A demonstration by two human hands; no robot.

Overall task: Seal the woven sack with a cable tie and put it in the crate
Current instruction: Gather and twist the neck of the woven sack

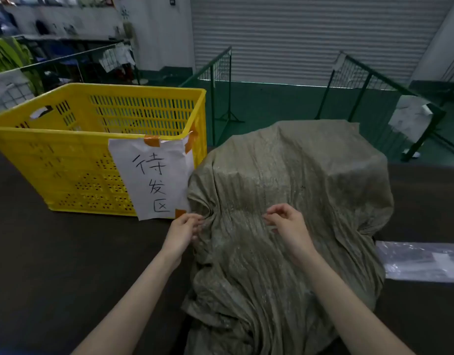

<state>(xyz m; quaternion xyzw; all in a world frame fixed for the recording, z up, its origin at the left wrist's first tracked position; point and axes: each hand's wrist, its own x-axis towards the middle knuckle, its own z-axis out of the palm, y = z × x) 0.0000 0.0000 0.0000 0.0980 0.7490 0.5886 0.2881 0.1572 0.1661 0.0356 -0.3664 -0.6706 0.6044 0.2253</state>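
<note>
A bulky grey-green woven sack (297, 175) lies on the dark table, its loose neck spread toward me in pleats. My left hand (183, 230) pinches the gathered fabric at the sack's left edge. My right hand (287, 224) hovers over the middle of the neck with fingers curled, pinching at the fabric folds. The yellow slotted crate (67, 155) stands on the table to the left of the sack, touching it. I cannot make out a cable tie.
A white paper sign (156, 180) with handwritten characters is taped to the crate's near corner. A clear plastic bag (423, 260) lies on the table at the right. Green wire fences (366, 80) and a roller shutter stand beyond the table.
</note>
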